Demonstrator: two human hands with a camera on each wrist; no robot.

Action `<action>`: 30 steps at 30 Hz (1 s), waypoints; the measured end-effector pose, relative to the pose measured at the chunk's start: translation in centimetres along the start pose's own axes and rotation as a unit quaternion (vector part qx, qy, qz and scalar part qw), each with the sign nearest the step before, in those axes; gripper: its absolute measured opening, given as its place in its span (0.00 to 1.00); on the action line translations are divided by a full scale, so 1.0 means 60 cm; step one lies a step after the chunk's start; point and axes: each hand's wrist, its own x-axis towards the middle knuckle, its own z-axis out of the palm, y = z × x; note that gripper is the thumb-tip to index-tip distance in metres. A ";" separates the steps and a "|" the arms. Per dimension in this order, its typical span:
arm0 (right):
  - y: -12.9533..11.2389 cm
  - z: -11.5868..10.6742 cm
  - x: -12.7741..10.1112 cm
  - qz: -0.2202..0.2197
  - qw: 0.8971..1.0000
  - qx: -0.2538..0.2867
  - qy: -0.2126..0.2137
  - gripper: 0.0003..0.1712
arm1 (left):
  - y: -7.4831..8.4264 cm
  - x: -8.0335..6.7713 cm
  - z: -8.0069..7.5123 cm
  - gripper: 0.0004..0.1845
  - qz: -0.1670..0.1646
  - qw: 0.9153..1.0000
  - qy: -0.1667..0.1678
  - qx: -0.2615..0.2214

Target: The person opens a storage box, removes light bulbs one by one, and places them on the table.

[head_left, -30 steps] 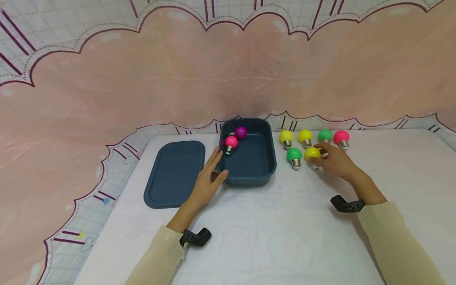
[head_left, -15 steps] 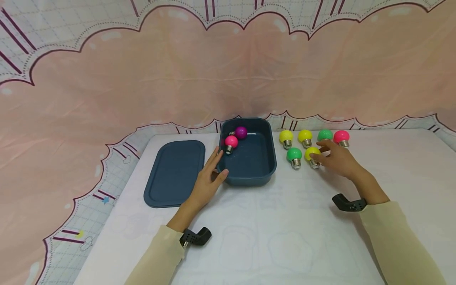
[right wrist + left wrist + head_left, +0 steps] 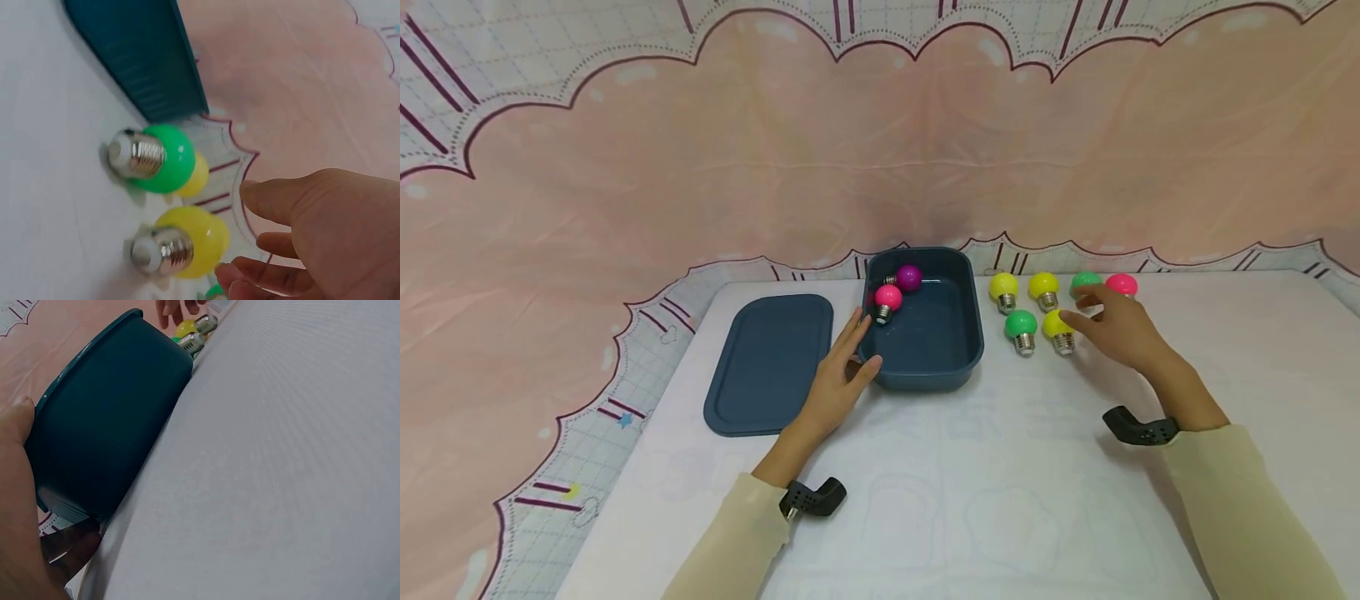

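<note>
My left hand (image 3: pixel 837 385) rests against the left wall of the dark blue box (image 3: pixel 925 382), its fingers straight and the thumb at the near corner. Inside the box lie a pink light bulb (image 3: pixel 888 297) and a purple light bulb (image 3: pixel 909 277). Over on the right, my right hand (image 3: pixel 1122 332) hovers with fingers spread and nothing held. Nearest to it are the front yellow light bulb (image 3: pixel 1058 325) and a green light bulb (image 3: pixel 1086 282) at the back, partly covered by its fingers. In the right wrist view a gap shows between hand and yellow bulb (image 3: pixel 194 240).
A dark blue lid (image 3: pixel 769 362) lies flat left of the box. Beside the box on the right are a front green bulb (image 3: pixel 1021 325) and two back yellow bulbs (image 3: pixel 1003 287). A pink bulb (image 3: pixel 1122 285) is at the row's right end. Patterned cloth hangs behind.
My right hand has drawn off the front yellow bulb, moving slightly right and back, with its fingers now nearer the back green bulb. The left hand keeps its place on the box.
</note>
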 end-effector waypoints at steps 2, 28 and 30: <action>-0.010 -0.001 -0.001 -0.012 1.000 0.001 0.009 0.35 | 0.001 0.002 0.000 0.31 0.004 1.000 -0.001 -0.003; -0.246 0.116 0.078 -0.138 0.988 0.033 -0.060 0.32 | 0.005 -0.001 -0.002 0.31 0.001 1.000 -0.001 -0.003; -0.255 0.130 0.085 -0.139 0.987 0.032 -0.069 0.33 | 0.003 -0.001 -0.001 0.30 0.005 1.000 0.000 -0.006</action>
